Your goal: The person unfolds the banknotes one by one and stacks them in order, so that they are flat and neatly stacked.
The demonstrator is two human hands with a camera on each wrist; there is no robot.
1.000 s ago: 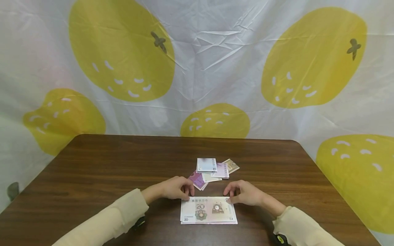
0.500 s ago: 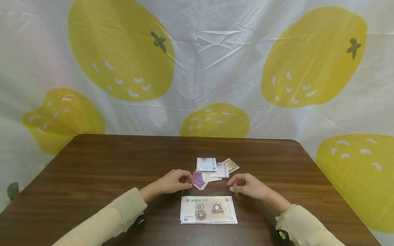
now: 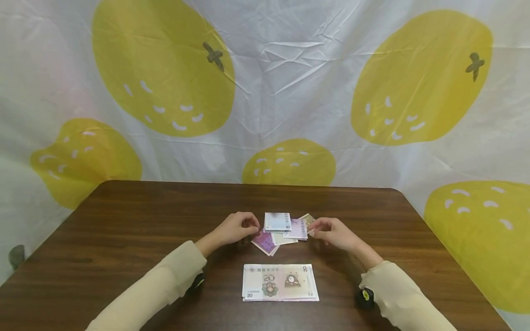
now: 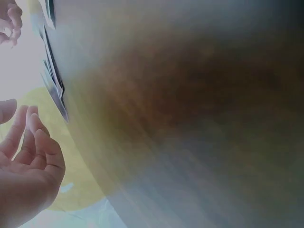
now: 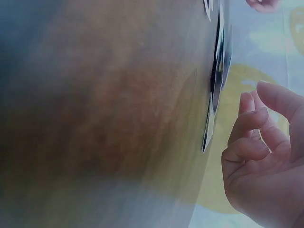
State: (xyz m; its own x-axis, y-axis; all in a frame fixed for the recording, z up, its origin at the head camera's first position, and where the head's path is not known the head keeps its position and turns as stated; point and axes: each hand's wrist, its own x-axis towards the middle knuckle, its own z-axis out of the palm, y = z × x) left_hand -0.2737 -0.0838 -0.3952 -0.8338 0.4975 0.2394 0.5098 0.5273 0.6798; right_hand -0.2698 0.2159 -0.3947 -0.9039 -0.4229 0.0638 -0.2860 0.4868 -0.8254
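A loose pile of play banknotes lies mid-table in the head view. On top is a pale blue note, with a light purple note to its right. A magenta note and a brown note stick out from beneath. My left hand hovers by the pile's left side, fingers loosely bent and nothing between them in the left wrist view. At the pile's right edge, my right hand overlaps the brown note; the right wrist view shows its bent fingers apart from the notes.
Closer to the person, a neat stack of larger play banknotes lies flat, a 20 on top. The dark wooden table has rounded far corners. Behind it hangs a white curtain printed with yellow fruit.
Both hands have left the top corners of the 20 note stack and moved forward to either side of the loose pile. The stack and the pile have stayed put.
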